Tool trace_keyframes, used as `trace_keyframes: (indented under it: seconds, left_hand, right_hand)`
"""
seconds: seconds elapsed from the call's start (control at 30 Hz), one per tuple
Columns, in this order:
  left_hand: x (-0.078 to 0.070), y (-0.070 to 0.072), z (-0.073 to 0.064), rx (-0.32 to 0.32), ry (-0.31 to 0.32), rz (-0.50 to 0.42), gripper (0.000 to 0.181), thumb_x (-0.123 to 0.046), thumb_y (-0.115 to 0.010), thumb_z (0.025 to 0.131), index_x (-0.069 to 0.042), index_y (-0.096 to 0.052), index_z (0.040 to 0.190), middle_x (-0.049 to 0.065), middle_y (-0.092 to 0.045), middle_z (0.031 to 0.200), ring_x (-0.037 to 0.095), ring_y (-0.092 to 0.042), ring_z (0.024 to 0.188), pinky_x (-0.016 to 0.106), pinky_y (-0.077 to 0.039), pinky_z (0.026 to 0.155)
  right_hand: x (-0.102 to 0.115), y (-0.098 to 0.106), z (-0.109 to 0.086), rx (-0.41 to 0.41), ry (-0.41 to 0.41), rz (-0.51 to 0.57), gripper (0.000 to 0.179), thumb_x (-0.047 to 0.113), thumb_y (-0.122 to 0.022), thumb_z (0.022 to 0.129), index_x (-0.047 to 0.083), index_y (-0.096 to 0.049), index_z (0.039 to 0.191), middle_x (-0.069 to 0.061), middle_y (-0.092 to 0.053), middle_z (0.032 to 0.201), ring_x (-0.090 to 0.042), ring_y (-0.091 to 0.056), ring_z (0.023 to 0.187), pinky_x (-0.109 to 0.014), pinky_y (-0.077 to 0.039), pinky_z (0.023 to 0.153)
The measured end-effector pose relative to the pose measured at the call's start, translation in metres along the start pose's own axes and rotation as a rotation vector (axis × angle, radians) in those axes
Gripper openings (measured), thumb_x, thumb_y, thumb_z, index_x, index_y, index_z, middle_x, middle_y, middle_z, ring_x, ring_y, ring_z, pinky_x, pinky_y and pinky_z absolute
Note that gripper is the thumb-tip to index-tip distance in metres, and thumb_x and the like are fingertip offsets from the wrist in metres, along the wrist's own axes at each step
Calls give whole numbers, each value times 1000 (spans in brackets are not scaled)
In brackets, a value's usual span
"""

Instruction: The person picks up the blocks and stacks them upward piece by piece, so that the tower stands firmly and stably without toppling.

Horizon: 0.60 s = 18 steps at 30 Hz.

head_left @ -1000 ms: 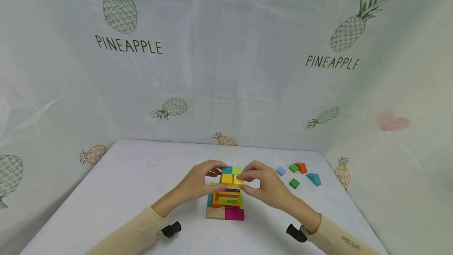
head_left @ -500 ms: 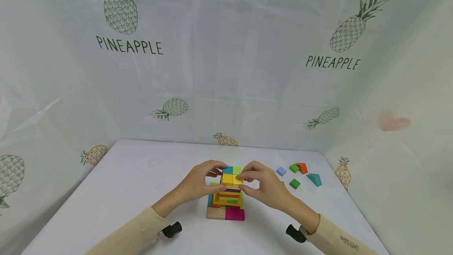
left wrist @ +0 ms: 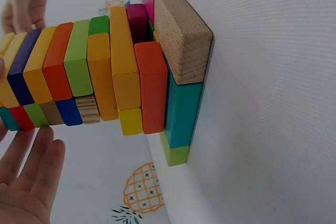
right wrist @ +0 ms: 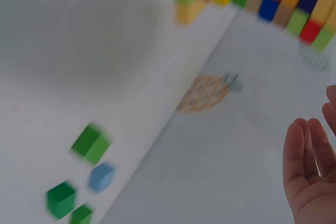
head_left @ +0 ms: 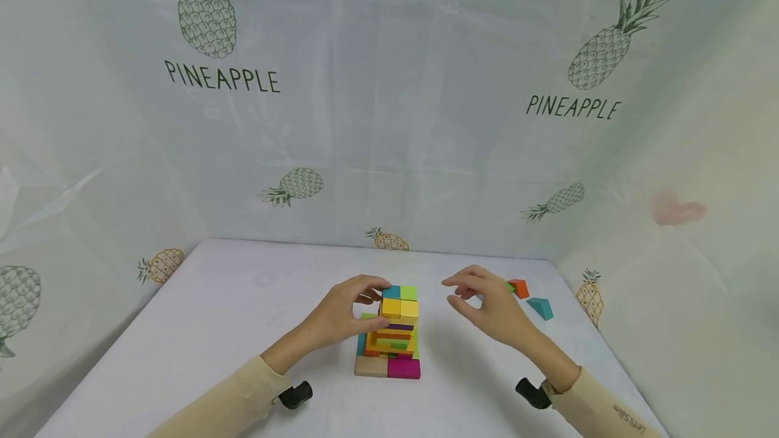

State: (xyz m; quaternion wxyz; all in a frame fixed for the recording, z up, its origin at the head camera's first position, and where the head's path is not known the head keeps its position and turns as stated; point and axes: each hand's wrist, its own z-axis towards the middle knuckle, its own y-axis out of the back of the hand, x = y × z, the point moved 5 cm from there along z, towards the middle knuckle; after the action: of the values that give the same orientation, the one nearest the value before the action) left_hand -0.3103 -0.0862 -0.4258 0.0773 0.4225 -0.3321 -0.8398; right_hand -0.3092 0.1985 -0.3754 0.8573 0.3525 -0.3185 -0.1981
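Note:
A tower of colourful wooden blocks stands upright in the middle of the table, on a wider base with natural wood and magenta blocks. My left hand holds the tower's top from the left, thumb at the front by a yellow block and fingers behind by a teal block. In the left wrist view the layers lie stacked flush, orange, green, purple and more. Apart from the tower, to its right, my right hand hovers with loosely bent fingers and nothing between them.
Right of the tower lie loose blocks: an orange one, a teal triangular one, a pale blue one and several green ones. My right hand partly covers them in the head view. A pineapple-print sheet hangs behind the table.
My right hand has let go of the yellow block at the tower's top right and moved away to the right. My left hand stays at the tower.

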Motion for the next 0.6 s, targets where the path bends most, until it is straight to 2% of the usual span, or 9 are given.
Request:
trace_keyframes:
  seconds: [0.1,0.27,0.4,0.6]
  left_hand:
    - [0,0,-1,-9,-16,14,58,-40,-84,93,-24,-60,143,-8,-65,135,15,-69,114,30,-59,99]
    - [1,0,0,-9,-13,14,58,-40,-85,92,-24,-60,142,-10,-65,134,19,-69,114,29,-59,99]
    - [2,-1,0,-5,2,15,58,-38,-86,91,-26,-61,142,-13,-64,134,10,-68,114,28,-58,99]
    - [2,0,0,-4,10,12,58,-39,-86,91,-26,-60,142,-15,-64,134,8,-67,113,27,-58,99]
  right_hand:
    - [-34,7,-6,-15,-25,-21,34,1,-86,86,14,-78,117,5,-71,108,-9,-69,86,-31,-65,75]
    - [-86,8,-16,-6,-43,-73,32,-3,-84,86,4,-77,116,-7,-73,106,-25,-71,84,-34,-64,69]
    - [-117,5,-19,51,-161,-116,31,-1,-84,88,-2,-76,118,-18,-73,110,-34,-72,88,-37,-63,72]
    - [-148,-2,-19,162,-364,-134,35,8,-82,91,-5,-73,123,-22,-72,115,-32,-70,94,-42,-61,77]
